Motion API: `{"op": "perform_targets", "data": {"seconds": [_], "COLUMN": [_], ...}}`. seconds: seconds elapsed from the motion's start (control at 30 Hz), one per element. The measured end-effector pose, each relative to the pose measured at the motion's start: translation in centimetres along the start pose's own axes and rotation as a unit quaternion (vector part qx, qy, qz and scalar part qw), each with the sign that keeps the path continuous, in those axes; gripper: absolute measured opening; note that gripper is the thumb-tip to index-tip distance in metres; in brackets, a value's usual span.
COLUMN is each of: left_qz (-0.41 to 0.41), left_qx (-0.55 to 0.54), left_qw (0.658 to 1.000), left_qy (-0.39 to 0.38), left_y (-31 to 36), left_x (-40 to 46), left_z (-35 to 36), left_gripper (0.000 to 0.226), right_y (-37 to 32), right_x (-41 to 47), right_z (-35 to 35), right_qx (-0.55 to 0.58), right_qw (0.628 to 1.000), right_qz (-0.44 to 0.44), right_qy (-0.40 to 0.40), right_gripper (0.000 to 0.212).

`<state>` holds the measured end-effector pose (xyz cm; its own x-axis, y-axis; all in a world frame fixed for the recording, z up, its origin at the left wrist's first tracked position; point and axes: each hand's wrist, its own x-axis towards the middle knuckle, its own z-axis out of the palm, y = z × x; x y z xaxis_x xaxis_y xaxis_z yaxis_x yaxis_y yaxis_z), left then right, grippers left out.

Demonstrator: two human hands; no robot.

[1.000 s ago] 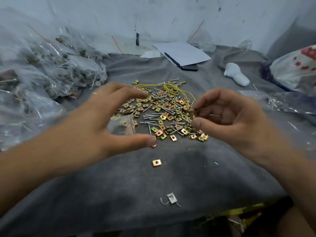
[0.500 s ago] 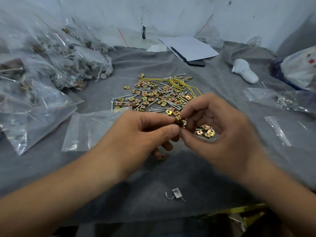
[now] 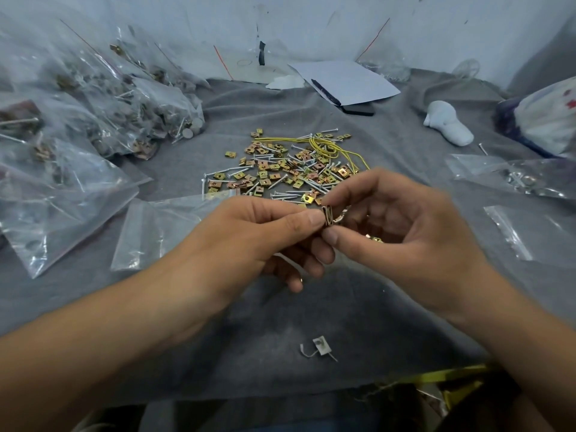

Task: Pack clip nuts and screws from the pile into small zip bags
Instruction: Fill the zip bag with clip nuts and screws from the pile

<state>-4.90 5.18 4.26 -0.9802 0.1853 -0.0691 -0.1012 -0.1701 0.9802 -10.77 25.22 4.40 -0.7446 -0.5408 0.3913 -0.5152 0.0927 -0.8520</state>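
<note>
progress: partway, many filled zip bags (image 3: 103, 98) heaped far left of the left hand (image 3: 249, 238), loose pile (image 3: 290, 169) of clip nuts and screws beyond both hands | hands: left and right hand (image 3: 396, 232) together pinch stacked clip nuts (image 3: 328, 215) | empty zip bag (image 3: 162, 232) lies just left of left hand; bag (image 3: 517, 179) right of right hand holds a few metal parts, probably washers
</note>
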Motion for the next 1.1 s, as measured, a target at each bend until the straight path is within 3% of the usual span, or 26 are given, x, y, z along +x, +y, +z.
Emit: {"op": "perform_targets", "data": {"seconds": [0.23, 0.43, 0.6, 0.7, 0.9, 1.1], "left_qz": [0.036, 0.027, 0.026, 0.017, -0.006, -0.043], "left_qx": [0.02, 0.059, 0.114, 0.157, 0.236, 0.234], "left_qw": [0.999, 0.998, 0.993, 0.987, 0.971, 0.966], "left_qy": [0.001, -0.019, -0.034, -0.028, -0.027, -0.105], "left_y": [0.4, 1.3, 1.3, 0.9, 0.4, 1.6], "left_x": [0.0, -0.3, -0.1, -0.1, -0.4, -0.8], "left_z": [-0.4, -0.9, -1.3, -1.4, -2.2, -2.6], "left_gripper": [0.015, 0.026, 0.028, 0.035, 0.03, 0.027], "right_y": [-0.5, -1.0, -1.4, -1.0, -0.6, -0.7], "right_x": [-0.1, -0.3, -0.7, -1.3, -1.6, -1.4], "right_z": [-0.1, 0.0, 0.0, 1.0, 2.1, 1.8], "right_qx": [-0.024, -0.135, -0.291, -0.359, -0.379, -0.369], "right_qw": [0.999, 0.986, 0.944, 0.922, 0.914, 0.906], "right_qz": [-0.029, -0.094, -0.154, -0.141, -0.117, -0.163], "right_qy": [0.028, 0.025, 0.01, -0.017, -0.084, -0.125], "right_gripper": [0.027, 0.029, 0.021, 0.02, 0.024, 0.025]}}
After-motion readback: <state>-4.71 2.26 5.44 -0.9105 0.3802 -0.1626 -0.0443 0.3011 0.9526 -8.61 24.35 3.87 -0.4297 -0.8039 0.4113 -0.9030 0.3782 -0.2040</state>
